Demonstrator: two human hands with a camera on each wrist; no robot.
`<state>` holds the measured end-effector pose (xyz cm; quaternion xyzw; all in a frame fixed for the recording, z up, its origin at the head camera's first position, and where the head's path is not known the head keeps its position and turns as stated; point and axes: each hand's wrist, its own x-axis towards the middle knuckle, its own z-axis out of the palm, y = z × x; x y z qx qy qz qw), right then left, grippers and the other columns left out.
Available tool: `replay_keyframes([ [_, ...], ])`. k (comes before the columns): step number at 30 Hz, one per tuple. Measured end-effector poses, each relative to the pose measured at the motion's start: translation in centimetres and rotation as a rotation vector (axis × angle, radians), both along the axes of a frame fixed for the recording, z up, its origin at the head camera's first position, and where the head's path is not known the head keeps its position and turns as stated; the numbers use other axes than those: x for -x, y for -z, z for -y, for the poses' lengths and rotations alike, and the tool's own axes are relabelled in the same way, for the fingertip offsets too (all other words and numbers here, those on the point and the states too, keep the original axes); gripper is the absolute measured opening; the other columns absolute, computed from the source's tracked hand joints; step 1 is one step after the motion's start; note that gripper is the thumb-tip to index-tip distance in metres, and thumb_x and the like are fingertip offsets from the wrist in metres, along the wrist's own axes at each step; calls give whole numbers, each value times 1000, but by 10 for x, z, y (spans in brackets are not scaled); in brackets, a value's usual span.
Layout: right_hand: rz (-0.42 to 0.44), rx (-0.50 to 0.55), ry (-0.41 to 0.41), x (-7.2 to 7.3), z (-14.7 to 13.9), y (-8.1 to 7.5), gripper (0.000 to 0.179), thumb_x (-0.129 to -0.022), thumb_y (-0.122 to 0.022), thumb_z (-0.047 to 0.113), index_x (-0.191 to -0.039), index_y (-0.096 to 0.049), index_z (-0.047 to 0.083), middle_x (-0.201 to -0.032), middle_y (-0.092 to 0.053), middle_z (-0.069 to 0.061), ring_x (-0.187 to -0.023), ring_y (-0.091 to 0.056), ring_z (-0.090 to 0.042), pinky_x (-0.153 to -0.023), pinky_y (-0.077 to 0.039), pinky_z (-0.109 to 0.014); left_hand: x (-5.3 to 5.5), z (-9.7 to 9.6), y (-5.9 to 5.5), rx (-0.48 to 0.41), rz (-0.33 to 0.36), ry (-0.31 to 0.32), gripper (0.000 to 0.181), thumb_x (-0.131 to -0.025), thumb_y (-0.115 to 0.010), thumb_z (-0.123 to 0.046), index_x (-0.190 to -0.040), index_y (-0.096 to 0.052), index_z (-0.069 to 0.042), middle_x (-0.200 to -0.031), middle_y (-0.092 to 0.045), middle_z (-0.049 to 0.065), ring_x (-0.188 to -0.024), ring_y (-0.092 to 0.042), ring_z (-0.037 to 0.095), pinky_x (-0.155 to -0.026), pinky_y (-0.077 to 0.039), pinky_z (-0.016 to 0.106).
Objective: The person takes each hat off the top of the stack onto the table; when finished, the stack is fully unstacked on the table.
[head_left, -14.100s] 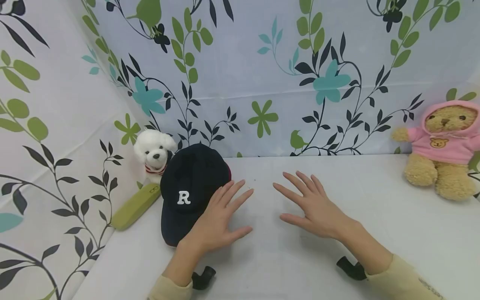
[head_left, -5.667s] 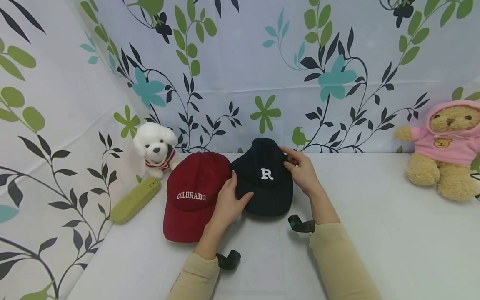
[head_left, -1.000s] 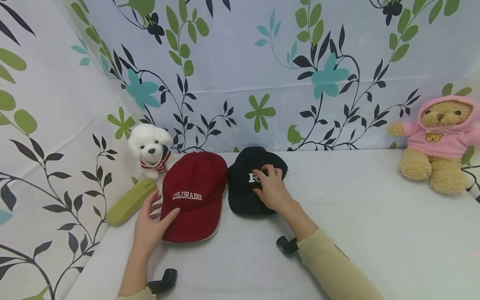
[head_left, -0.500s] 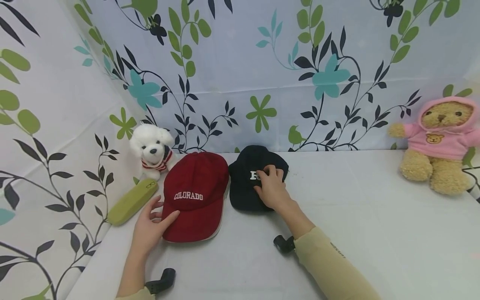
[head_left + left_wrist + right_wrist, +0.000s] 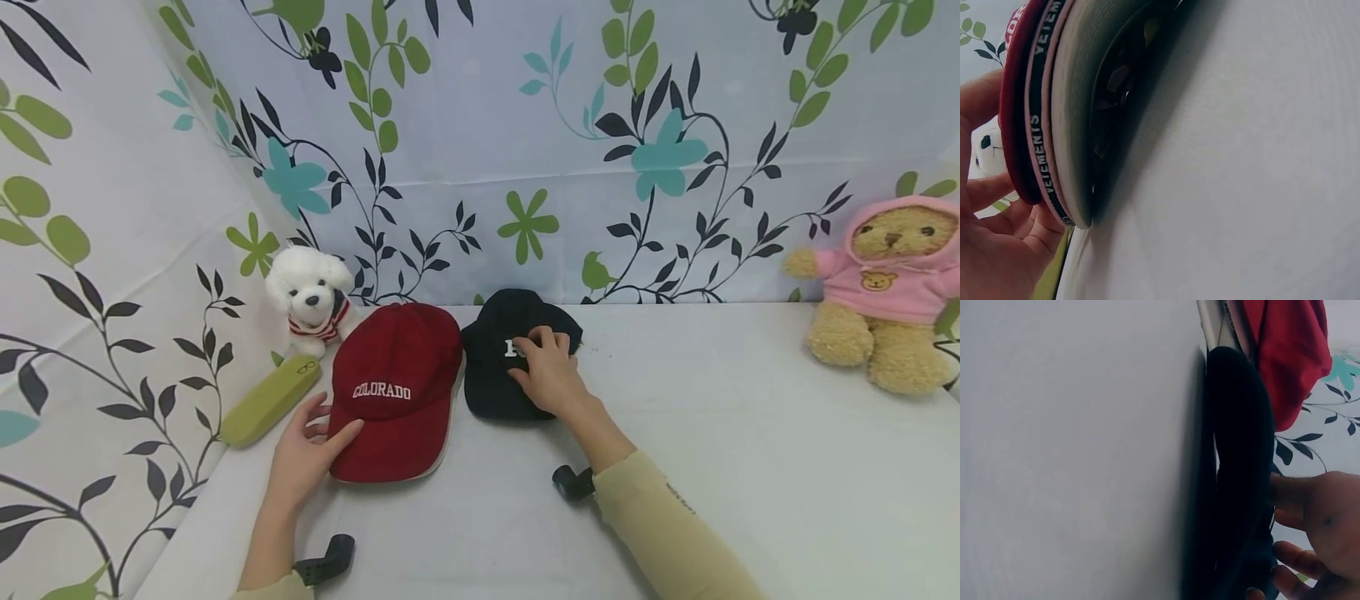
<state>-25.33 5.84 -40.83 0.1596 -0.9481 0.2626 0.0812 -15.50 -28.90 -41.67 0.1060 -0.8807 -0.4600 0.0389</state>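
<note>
A red baseball cap (image 5: pixel 395 392) lettered COLORADO lies left of centre on the white table. My left hand (image 5: pixel 300 454) holds its brim at the left front edge, thumb on top and fingers along the side. In the left wrist view, a band lettered VETEMENTS (image 5: pixel 1040 137) and a pale brim (image 5: pixel 1075 156) show directly under the red brim. Right of the red cap lies a black baseball cap (image 5: pixel 491 387). My right hand (image 5: pixel 557 379) grips the black cap with bent fingers, partly covering its white letter. The right wrist view shows thumb and fingers touching its dark side.
A white plush dog (image 5: pixel 309 296) and a green glasses case (image 5: pixel 270 402) stand left of the red cap. At the far right sits a teddy bear (image 5: pixel 881 292) in a pink hoodie. Patterned cloth (image 5: pixel 465 150) rises behind the table.
The black cap first lay at left over the red one, then was moved right with both hands. My left hand since went to the red brim. Lately the black cap has shifted slightly back.
</note>
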Motion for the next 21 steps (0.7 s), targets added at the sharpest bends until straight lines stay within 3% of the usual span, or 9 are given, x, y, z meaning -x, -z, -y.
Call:
replay_keyframes([
  [13, -112, 144, -160, -11, 35, -20, 53, -97, -70, 23, -145, -52, 9, -137, -47, -15, -127, -39, -37, -98, -41, -56, -2, 4, 0, 26, 28, -12, 89, -89, -73, -53, -155, -34, -8, -142, -49, 18, -124, -50, 32, -93, -48, 40],
  [17, -117, 203, -207, -12, 49, -25, 53, -97, -70, 21, -145, -52, 7, -135, -49, -16, -125, -42, -34, -98, -46, -49, -2, 7, 2, 13, 35, -9, 86, -89, -73, -54, -153, -38, -9, -140, -51, 18, -123, -51, 31, -88, -49, 33],
  [21, -62, 268, -245, -15, 63, -27, 53, -98, -68, 21, -146, -51, 7, -135, -50, -14, -122, -45, -29, -93, -52, -39, -3, 8, 3, -17, 34, -7, 81, -88, -74, -53, -150, -44, -11, -136, -54, 17, -119, -52, 29, -78, -51, 26],
])
